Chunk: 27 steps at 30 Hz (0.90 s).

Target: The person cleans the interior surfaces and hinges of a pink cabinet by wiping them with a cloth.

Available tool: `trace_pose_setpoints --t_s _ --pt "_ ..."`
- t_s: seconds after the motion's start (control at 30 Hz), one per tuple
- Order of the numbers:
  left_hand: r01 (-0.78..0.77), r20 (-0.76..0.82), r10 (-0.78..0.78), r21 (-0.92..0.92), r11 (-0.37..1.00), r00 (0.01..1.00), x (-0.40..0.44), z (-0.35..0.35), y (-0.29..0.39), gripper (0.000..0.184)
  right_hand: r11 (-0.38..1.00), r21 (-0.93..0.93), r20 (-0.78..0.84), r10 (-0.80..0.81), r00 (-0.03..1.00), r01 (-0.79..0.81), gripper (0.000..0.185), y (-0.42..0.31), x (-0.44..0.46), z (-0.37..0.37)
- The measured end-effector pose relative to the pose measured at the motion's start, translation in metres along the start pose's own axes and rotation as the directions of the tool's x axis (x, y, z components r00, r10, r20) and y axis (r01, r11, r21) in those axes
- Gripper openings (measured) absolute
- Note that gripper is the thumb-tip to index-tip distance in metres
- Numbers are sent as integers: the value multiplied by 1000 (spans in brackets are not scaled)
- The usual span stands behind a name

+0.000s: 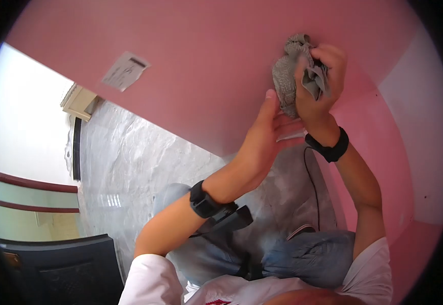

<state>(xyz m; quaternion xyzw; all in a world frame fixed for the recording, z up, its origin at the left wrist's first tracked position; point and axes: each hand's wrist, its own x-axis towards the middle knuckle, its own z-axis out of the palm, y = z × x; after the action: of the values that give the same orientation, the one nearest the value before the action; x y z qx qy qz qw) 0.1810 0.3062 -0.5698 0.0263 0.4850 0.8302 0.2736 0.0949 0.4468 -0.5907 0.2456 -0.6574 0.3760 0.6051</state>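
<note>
right hand (328,76) grips a grey cloth (286,76) (crumpled), seemingly against pink panel (196,66).

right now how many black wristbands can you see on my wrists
2: one wristband around the left wrist, another wristband around the right wrist.

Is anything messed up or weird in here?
Maybe one thing: the white paper label on the big pink panel looks ragged at its edges, as if a bit torn. The fuzzy gray cloth is crumpled, but the right hand is gripping it, so that's not odd. I see no spills.
</note>
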Motion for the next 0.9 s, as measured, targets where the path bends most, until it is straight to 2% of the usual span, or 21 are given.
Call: trace_pose_setpoints --t_s 0.13,0.23,0.3,0.33,0.43,0.5,0.67,0.73,0.8,0.9 --pt "53 -50 -57 -90 995 997 -27 -24 13 73 999 30 17 -31 999 30 23 -23 -4 19" --pt "50 -23 -53 -120 991 998 -43 -29 15 72 995 68 28 -72 997 70 27 -39 -1 32" --pt "-61 -63 59 -23 998 996 -55 -35 19 64 989 93 21 -118 993 115 31 -53 0 48" --pt "-65 -67 63 -25 998 996 -58 -40 19 64 982 86 50 -173 984 169 30 -61 0 55" --pt "-155 -136 147 -47 987 980 -66 -53 20 58 964 105 71 -251 965 243 27 -83 -4 80" --pt "-197 -287 142 -175 965 947 -79 -52 31 47 952 116 62 -291 955 283 24 -97 -4 97" --pt "-232 -368 199 -47 972 908 -95 -68 24 50 949 125 152 -308 939 291 21 -128 -3 113" --pt "-274 -467 185 -130 953 865 -97 -71 21 54 932 198 264 -350 899 304 20 -137 -5 119" --pt "-247 -470 146 -161 956 870 -99 -72 22 56 919 212 286 -383 879 332 17 -146 -11 130" --pt "-317 -525 151 -242 917 837 -94 -67 13 59 910 234 271 -400 875 343 14 -145 -18 132"
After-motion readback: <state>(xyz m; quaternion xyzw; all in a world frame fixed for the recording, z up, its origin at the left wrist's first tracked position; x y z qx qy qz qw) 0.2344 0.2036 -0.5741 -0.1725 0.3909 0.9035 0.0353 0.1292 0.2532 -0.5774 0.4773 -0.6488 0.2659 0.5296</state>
